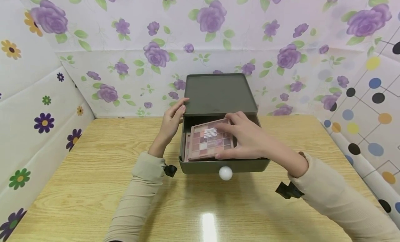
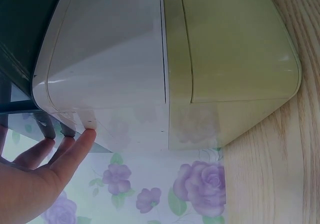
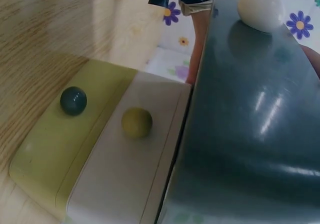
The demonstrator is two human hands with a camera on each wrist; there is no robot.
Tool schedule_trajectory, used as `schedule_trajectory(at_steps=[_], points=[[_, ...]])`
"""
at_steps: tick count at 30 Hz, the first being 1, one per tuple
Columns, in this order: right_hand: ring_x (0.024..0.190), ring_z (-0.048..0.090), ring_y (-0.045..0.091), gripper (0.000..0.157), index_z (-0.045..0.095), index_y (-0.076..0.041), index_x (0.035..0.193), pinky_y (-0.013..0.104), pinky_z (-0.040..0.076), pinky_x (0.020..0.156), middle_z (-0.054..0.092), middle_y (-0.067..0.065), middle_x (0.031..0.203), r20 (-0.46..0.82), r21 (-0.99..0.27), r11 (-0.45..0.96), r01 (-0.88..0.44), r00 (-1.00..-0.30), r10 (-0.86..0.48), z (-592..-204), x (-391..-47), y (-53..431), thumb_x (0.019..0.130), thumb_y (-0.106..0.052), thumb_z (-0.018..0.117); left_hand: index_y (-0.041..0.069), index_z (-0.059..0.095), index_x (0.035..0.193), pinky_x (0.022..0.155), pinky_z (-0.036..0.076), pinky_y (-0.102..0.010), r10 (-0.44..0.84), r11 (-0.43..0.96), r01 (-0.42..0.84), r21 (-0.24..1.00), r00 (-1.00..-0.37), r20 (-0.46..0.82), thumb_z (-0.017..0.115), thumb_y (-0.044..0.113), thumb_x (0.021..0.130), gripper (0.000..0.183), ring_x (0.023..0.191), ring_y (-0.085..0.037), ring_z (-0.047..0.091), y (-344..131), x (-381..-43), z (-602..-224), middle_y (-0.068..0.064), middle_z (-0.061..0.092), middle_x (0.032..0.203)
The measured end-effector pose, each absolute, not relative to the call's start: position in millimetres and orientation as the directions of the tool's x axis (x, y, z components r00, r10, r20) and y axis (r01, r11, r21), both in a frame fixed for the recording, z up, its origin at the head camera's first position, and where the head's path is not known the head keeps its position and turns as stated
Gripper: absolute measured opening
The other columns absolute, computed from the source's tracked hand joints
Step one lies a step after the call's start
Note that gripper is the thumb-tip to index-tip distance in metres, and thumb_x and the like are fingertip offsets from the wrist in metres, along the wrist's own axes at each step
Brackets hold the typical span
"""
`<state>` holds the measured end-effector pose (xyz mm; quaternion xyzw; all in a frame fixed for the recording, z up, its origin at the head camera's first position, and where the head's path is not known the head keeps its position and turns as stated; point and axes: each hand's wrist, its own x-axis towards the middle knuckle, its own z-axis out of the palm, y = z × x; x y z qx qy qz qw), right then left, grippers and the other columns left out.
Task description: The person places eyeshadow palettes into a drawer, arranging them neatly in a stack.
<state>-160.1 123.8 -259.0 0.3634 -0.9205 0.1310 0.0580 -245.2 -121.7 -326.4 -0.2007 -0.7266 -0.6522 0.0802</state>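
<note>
A dark green drawer (image 1: 203, 167) with a white knob (image 1: 225, 173) is pulled out under the dark top (image 1: 220, 94) of a stacked drawer unit. In the drawer lies a pinkish eyeshadow palette (image 1: 207, 139), tilted over another palette (image 1: 187, 146) at the left. My right hand (image 1: 250, 139) grips the upper palette, thumb at its near edge and fingers at its far edge. At the unit's left side, my left hand (image 1: 169, 125) rests with fairly straight fingers; in the left wrist view its fingertips (image 2: 89, 134) touch the unit's back edge.
Below the dark drawer are a white drawer (image 3: 130, 169) with a yellow knob (image 3: 137, 123) and a yellow-green drawer (image 3: 55, 149) with a dark knob (image 3: 73, 101). The unit stands on a wooden table (image 1: 103, 158), before flower-patterned wall sheeting (image 1: 125, 78).
</note>
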Motion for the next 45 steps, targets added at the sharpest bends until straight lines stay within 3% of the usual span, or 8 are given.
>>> schedule_trajectory(at_steps=[12, 20, 28, 33, 36, 40, 45], points=[[0.107, 0.038, 0.033, 0.075, 0.053, -0.011, 0.129, 0.045, 0.039, 0.085, 0.045, 0.021, 0.122, 0.188, -0.246, 0.649, -0.720, -0.692, -0.697, -270.2, -165.8, 113.5, 0.068, -0.048, 0.075, 0.007, 0.047, 0.133, 0.081, 0.044, -0.041, 0.174, 0.066, 0.419, 0.906, -0.899, 0.403, 0.040, 0.024, 0.097, 0.041, 0.091, -0.014, 0.041, -121.8, -248.0, -330.4, -0.006, 0.043, 0.134], [0.113, 0.038, 0.032, 0.047, 0.052, -0.009, 0.130, 0.046, 0.036, 0.091, 0.047, 0.016, 0.127, 0.095, -0.351, 0.595, -0.723, -0.660, -0.746, -270.1, -166.5, 118.1, 0.088, -0.031, 0.059, 0.005, 0.047, 0.133, 0.083, 0.043, -0.045, 0.165, 0.052, 0.425, 0.904, -0.896, 0.412, 0.040, 0.022, 0.096, 0.041, 0.092, -0.013, 0.041, -121.0, -246.1, -328.3, -0.005, 0.044, 0.131], [0.116, 0.043, 0.032, 0.047, 0.053, -0.006, 0.128, 0.048, 0.035, 0.093, 0.049, 0.016, 0.128, 0.178, -0.349, 0.551, -0.758, -0.631, -0.755, -268.2, -168.1, 129.3, 0.086, -0.025, 0.062, 0.005, 0.047, 0.133, 0.081, 0.044, -0.040, 0.167, 0.061, 0.416, 0.907, -0.900, 0.402, 0.039, 0.022, 0.096, 0.041, 0.090, -0.013, 0.040, -120.6, -246.0, -327.8, -0.005, 0.046, 0.118], [0.117, 0.043, 0.031, 0.048, 0.053, -0.005, 0.127, 0.049, 0.035, 0.093, 0.050, 0.014, 0.127, 0.245, -0.363, 0.555, -0.748, -0.652, -0.718, -264.5, -164.7, 140.4, 0.084, -0.023, 0.065, 0.005, 0.047, 0.133, 0.081, 0.044, -0.040, 0.167, 0.056, 0.417, 0.907, -0.900, 0.403, 0.039, 0.023, 0.096, 0.041, 0.089, -0.012, 0.040, -120.5, -247.1, -329.0, -0.001, 0.046, 0.110], [0.117, 0.042, 0.029, 0.049, 0.053, -0.005, 0.127, 0.048, 0.037, 0.091, 0.049, 0.012, 0.127, 0.270, -0.394, 0.553, -0.734, -0.668, -0.694, -262.0, -160.1, 149.2, 0.083, -0.022, 0.067, 0.004, 0.047, 0.133, 0.082, 0.043, -0.044, 0.170, 0.043, 0.418, 0.907, -0.898, 0.406, 0.039, 0.022, 0.096, 0.041, 0.089, -0.013, 0.039, -120.2, -247.4, -329.2, -0.003, 0.046, 0.113], [0.117, 0.042, 0.028, 0.052, 0.053, -0.006, 0.127, 0.047, 0.037, 0.091, 0.048, 0.011, 0.128, 0.302, -0.412, 0.545, -0.730, -0.674, -0.674, -259.3, -154.4, 160.2, 0.080, -0.021, 0.070, 0.004, 0.046, 0.133, 0.086, 0.041, -0.049, 0.172, 0.035, 0.416, 0.909, -0.898, 0.405, 0.040, 0.022, 0.096, 0.041, 0.095, -0.014, 0.040, -120.5, -247.3, -329.1, -0.005, 0.042, 0.133], [0.112, 0.047, 0.026, 0.053, 0.053, -0.008, 0.127, 0.045, 0.040, 0.086, 0.050, 0.009, 0.126, 0.353, -0.400, 0.535, -0.744, -0.664, -0.660, -258.8, -149.4, 172.8, 0.079, -0.020, 0.071, 0.003, 0.045, 0.133, 0.089, 0.039, -0.052, 0.179, 0.027, 0.409, 0.912, -0.900, 0.398, 0.039, 0.022, 0.096, 0.042, 0.104, -0.017, 0.040, -121.0, -246.4, -329.4, -0.005, 0.036, 0.142]])
